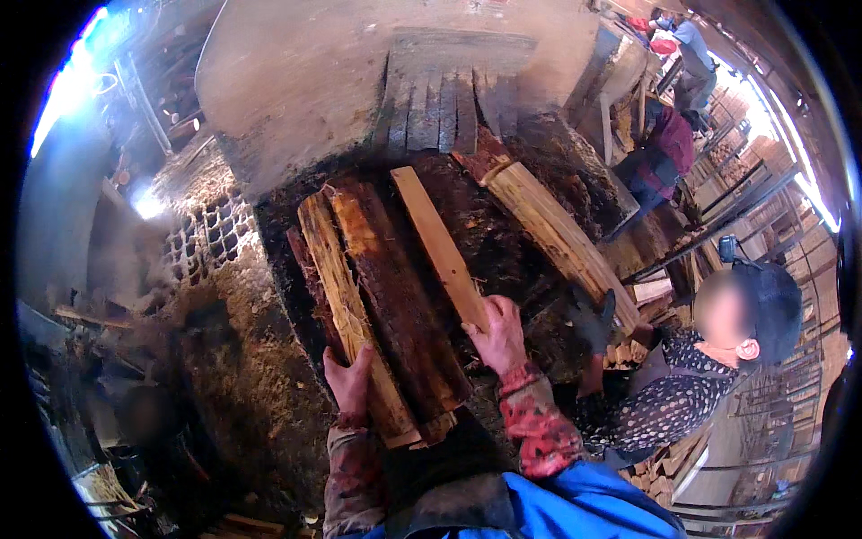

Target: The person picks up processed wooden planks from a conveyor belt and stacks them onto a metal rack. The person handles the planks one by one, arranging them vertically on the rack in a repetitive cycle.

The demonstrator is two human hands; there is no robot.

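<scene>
My right hand [499,338] is closed around the near end of a narrow, smooth, pale wooden plank [437,238], which slants away to the far left. At the left edge of a rough yellowish wood slab [341,301], my left hand [348,384] rests with thumb and finger spread apart. Just right of that slab lies a wider, dark brown slab [386,292] with an orange patch at its far end. All three lie lengthwise on a dark, dirty work table [485,229].
Beside me on the right, a co-worker's dark-gloved hand [593,323] is by long pale boards [557,225]. A large brownish panel [305,81] with dark strips [440,108] stands at the far side. Split wood and two other people are at right; a sawdust-covered grid [211,234] is at left.
</scene>
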